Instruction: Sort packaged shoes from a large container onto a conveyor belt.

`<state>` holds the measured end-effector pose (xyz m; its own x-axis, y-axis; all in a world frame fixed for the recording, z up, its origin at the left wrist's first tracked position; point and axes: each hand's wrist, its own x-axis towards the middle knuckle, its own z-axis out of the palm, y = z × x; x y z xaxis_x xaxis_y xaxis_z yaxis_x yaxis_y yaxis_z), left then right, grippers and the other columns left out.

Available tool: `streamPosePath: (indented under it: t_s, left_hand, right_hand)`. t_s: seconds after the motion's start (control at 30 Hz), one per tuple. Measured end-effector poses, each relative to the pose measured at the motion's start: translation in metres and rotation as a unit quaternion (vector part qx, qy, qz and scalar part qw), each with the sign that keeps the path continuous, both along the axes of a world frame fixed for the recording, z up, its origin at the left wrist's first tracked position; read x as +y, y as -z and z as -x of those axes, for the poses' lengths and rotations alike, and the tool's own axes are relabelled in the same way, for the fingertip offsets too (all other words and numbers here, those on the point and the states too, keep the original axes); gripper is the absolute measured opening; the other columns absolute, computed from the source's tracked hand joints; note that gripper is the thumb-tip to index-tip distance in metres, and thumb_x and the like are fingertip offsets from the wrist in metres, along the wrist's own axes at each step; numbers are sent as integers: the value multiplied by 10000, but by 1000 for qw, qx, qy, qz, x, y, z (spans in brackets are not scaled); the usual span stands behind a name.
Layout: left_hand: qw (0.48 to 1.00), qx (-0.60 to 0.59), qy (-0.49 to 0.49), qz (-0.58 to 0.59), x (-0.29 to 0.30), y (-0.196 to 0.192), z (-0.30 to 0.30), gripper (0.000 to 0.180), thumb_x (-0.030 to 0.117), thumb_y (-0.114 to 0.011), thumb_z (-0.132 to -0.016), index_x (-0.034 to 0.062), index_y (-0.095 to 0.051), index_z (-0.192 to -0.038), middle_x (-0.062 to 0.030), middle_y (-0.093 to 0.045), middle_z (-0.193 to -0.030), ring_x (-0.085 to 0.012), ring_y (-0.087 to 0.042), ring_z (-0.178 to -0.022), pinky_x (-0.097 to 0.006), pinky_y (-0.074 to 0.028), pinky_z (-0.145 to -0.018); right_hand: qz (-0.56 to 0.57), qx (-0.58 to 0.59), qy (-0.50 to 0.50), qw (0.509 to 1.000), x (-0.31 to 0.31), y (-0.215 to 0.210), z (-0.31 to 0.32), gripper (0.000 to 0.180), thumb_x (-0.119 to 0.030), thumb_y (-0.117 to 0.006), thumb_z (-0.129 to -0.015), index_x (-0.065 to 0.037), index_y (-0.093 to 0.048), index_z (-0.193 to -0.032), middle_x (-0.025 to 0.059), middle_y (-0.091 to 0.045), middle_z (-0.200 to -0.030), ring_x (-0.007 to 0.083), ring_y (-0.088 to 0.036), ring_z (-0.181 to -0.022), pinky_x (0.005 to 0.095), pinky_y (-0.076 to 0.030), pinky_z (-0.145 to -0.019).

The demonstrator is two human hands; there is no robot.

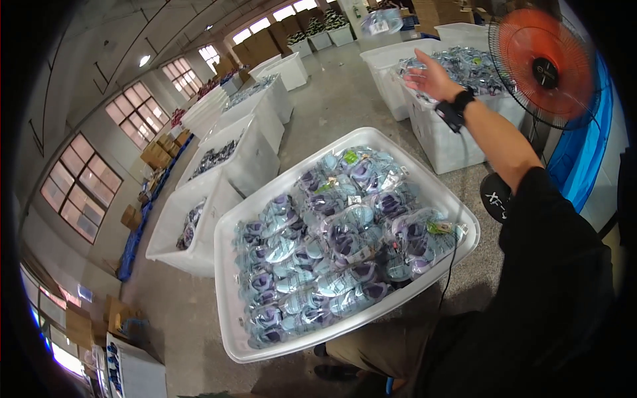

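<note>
My right hand (434,78) reaches out at the upper right, fingers spread and nothing in them. A black wrist device sits on that arm. Beyond the hand, a clear-bagged light-blue item (382,22) appears blurred and in mid-air, apart from my fingers. Just behind and below the hand stands a white bin (446,136) heaped with bagged items (474,65). Nearest my body is a large white bin (231,292) filled with light-blue and purple shoes (348,232) in clear plastic bags, several with green tags. My left hand is out of view.
A red-orange fan (541,66) in a black wire guard stands at the right, near my arm. A dark cord (451,265) hangs over the near bin's rim. White bins (255,162) line the left side. Cardboard boxes (156,154) lie along the window wall.
</note>
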<state>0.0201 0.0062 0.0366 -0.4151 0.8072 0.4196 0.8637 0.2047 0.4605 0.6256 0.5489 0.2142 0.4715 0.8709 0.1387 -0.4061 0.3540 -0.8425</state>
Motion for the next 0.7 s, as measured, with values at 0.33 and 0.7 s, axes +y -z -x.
streamPosePath:
  t_s: [0.33,0.7]
  left_hand:
    - [993,14,-117,19,-66,-1,49,409,44,-777,-813,43,-688,-1212,-189,-638,-1240,-399,-623,-1112,-461,-525,-935]
    - [767,107,-633,7,-359,35,101,667,205,-819,-850,-47,-528,-1395,-244,-572,-1366,-417,-521,-1279,-490,-387,-1130]
  right_hand:
    - [180,-279,-323,886,-52,255,200,410,-371,-613,-1057,-125,-623,-1386,-66,-595,-964,43,-569,-854,197,-448,-713]
    - [-239,-509,-479,674,-192,281,476,322,-2,-643,-951,-26,-630,-1272,63,-646,-1010,167,-614,-894,306,-504,-808]
